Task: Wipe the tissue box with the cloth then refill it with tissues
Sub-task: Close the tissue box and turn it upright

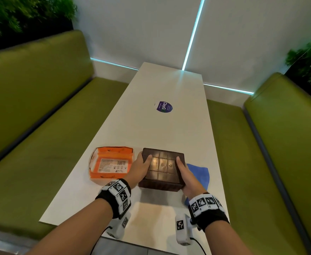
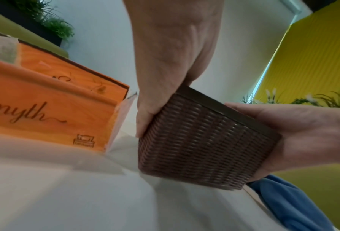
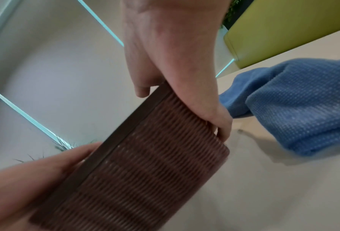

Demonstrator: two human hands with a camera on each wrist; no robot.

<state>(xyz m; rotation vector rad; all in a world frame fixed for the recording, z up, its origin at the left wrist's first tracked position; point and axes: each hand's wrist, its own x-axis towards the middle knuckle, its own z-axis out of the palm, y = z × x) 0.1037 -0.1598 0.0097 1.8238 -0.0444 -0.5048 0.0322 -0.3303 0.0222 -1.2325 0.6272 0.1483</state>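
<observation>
Your left hand and right hand grip the square, brown, woven tissue box by its sides on the smooth white table. The bumpy blue cloth lies just right; the shiny orange tissue pack sits left.

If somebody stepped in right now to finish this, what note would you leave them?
Left hand and right hand each grip a side of the brown woven tissue box, which sits upside down on the white table.
Blue cloth lies beside the box on the right, untouched by either hand.
Orange tissue pack lies to the left, opened.
Whether wiping is done cannot be told.
Left: refill the box with tissues.
</observation>
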